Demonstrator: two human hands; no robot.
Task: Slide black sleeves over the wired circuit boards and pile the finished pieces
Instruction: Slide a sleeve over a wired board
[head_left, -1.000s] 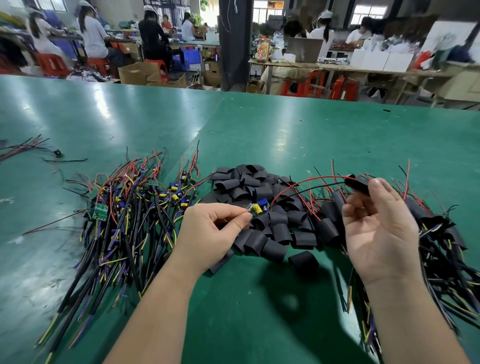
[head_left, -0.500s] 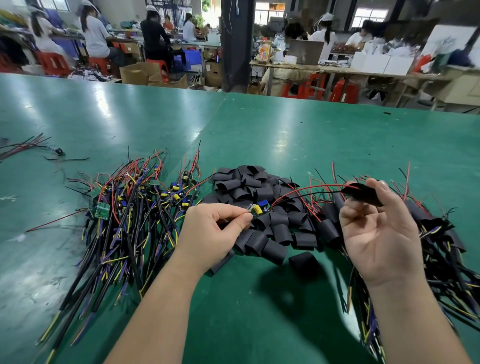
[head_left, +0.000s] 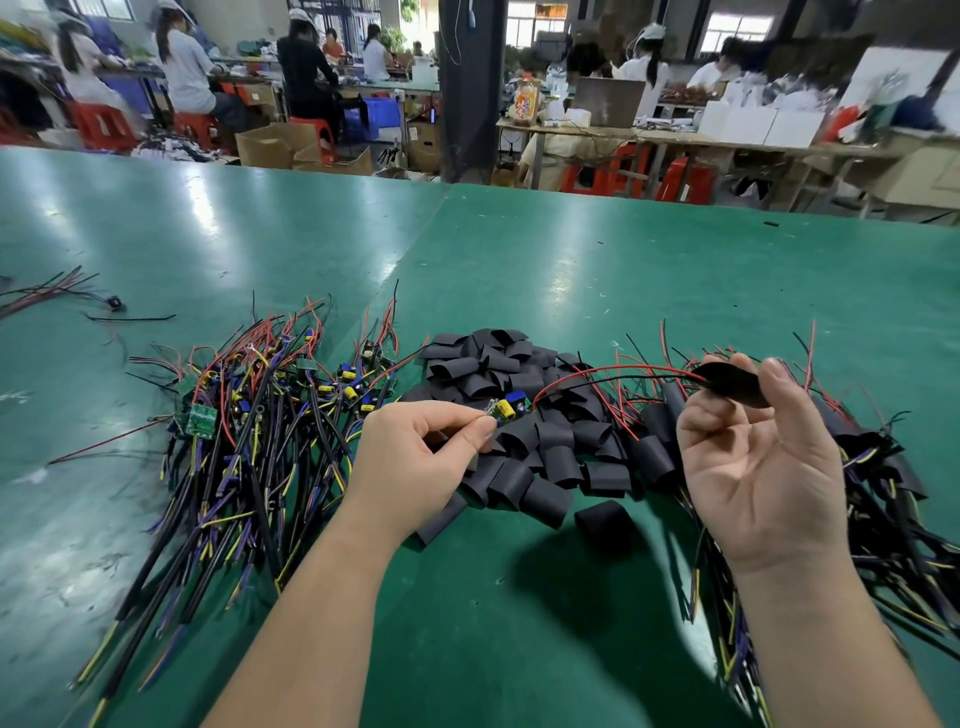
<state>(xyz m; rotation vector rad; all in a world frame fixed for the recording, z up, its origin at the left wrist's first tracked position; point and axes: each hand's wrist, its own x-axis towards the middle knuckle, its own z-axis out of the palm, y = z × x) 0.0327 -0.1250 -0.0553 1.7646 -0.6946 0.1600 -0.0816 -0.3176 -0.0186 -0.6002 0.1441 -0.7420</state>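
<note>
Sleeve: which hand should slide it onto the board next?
Right, probably: the right hand pinches the sleeve, with the wires entering it; the left hand pinches the board, anchoring it.

Bench (head_left: 571, 291): heap of wired boards (head_left: 249, 415) at left; sleeves (head_left: 519, 441) heaped at centre, just beside it; sleeved pieces (head_left: 883, 493) piled at right, touching the sleeves; lone sleeve (head_left: 602, 522) before the centre heap; loose wires (head_left: 47, 291) far left, well apart

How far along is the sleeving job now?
Done: a pile of sleeved pieces at right. In hand: the left hand pinches one circuit board, the right hand holds a black sleeve at its wire ends. Left: many bare wired boards at left, loose sleeves between.
</note>
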